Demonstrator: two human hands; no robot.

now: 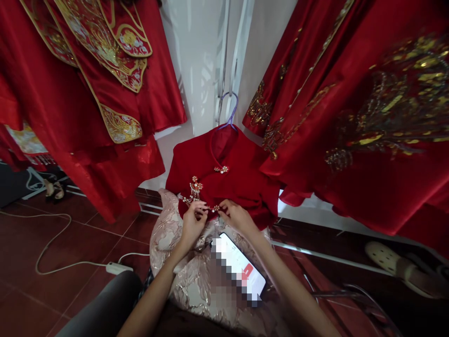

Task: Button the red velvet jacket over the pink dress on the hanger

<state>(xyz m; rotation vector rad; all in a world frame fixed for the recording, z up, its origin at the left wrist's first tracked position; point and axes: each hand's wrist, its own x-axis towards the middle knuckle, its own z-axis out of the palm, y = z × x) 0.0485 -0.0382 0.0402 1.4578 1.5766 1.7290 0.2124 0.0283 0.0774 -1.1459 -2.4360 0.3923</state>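
Note:
A small red jacket [242, 175] hangs on a purple hanger [229, 110] over a pale brocade skirt [175, 234]. Its front carries pearl clasps: one at the collar [221, 169], a tasselled one [195, 188], and a lower one [214, 208]. My left hand [192, 224] and my right hand [237, 216] meet at the lower clasp, fingers pinched on it from either side. A phone [242, 269] with its screen lit lies on the skirt just below my right wrist.
Large red robes with gold embroidery hang at the left [87, 93] and right [368, 117]. A white cable and adapter [117, 267] lie on the dark red floor. Sandals [54, 188] sit at far left, a slipper [386, 260] at the right.

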